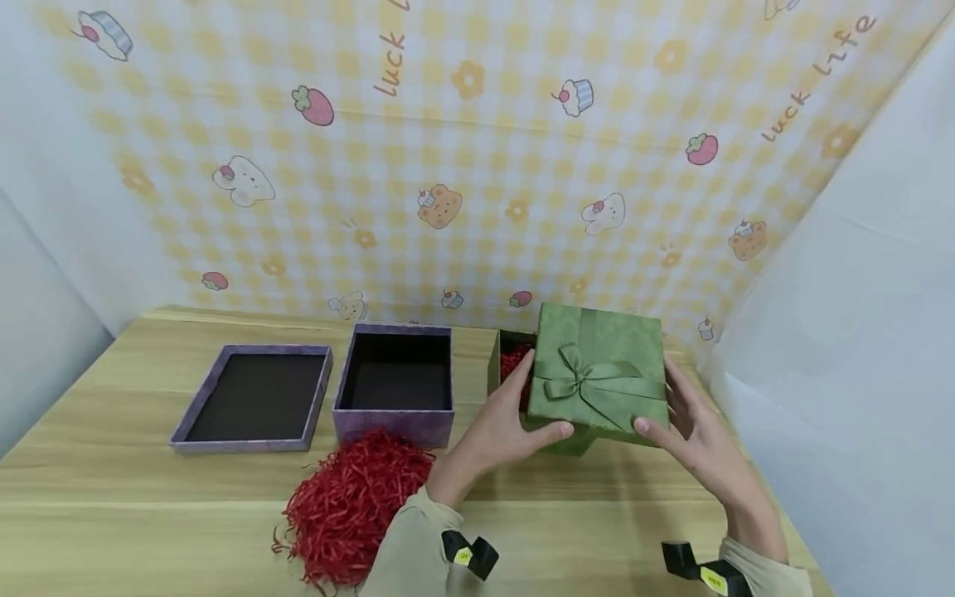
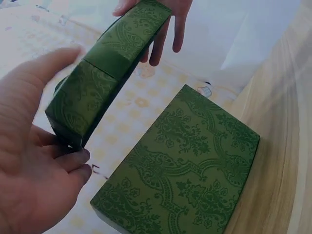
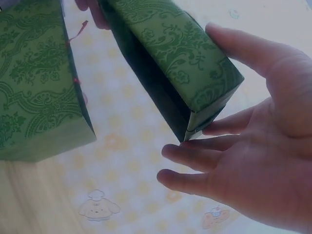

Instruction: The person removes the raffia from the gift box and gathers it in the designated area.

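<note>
A green gift-box lid (image 1: 619, 344) with a ribbon bow on top is held up between my two hands. My left hand (image 1: 503, 427) grips its left side, thumb at the front corner. On the opposite side my right hand (image 1: 701, 435) holds it, with the thumb on the front edge and the fingers along the side. Partly hidden behind the lid is the green box (image 2: 190, 161), with red shredded paper (image 1: 513, 358) inside. In the right wrist view a gap shows between the tilted lid (image 3: 180, 58) and the box (image 3: 44, 87).
Left of the green box stands an uncovered purple box (image 1: 395, 427) with a dark interior. Its purple lid (image 1: 261, 398) lies inside-up farther left. A heap of red shredded paper (image 1: 354, 506) sits in front on the wooden table (image 1: 112, 506). A patterned cloth (image 1: 485, 149) hangs behind.
</note>
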A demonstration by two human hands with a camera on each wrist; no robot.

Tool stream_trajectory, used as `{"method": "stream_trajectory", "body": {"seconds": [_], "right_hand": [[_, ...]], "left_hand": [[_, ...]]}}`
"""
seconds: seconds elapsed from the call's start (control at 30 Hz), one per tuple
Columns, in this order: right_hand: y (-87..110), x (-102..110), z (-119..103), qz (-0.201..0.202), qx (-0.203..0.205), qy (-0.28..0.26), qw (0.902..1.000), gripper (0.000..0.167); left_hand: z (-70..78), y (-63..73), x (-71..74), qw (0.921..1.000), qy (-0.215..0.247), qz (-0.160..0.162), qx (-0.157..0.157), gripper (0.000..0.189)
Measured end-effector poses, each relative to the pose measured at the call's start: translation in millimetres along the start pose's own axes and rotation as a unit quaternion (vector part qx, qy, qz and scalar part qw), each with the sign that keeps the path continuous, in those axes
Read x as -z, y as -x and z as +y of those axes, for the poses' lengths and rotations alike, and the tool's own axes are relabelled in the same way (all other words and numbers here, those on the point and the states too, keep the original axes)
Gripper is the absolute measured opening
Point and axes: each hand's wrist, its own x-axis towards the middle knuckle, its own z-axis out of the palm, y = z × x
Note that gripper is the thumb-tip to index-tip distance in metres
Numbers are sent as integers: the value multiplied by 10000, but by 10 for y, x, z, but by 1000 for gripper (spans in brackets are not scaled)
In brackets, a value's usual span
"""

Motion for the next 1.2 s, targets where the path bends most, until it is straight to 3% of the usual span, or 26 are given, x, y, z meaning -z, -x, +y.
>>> {"method": "stream_trajectory", "body": {"seconds": [0.27,0.43,0.57,0.73,0.83,0.9,1.03,1.1,1.2], "right_hand": [[36,43,-52,253,295,64,9992,74],[77,65,-83,241,232,98,9994,69],[72,63,-108,292,97,98,9995,64],[64,10,-129,597,-3,222,9980,56],[51,-42,-137,1066,-18,299,9939,49],[27,-70,-134,1511,-87,93,9884,43],[-8,-78,-118,2066,-201,-1144,9715,39],[-5,-59,-110,2068,-206,-1601,9650,43],[29,-20,-100,1915,-16,-1868,9636,46]], "left_hand": [[37,26,2,9996,236,172,-66,79],[36,41,-6,9992,327,244,-56,73],[56,3,19,9967,649,413,-262,66],[98,-9,53,9940,941,472,-306,58],[138,17,65,9937,1014,437,-181,56],[234,53,97,9933,1073,415,-133,54],[450,123,154,9930,1115,376,-129,52],[391,106,117,9929,1096,410,-208,52],[240,68,48,9921,1134,448,-308,49]]}}
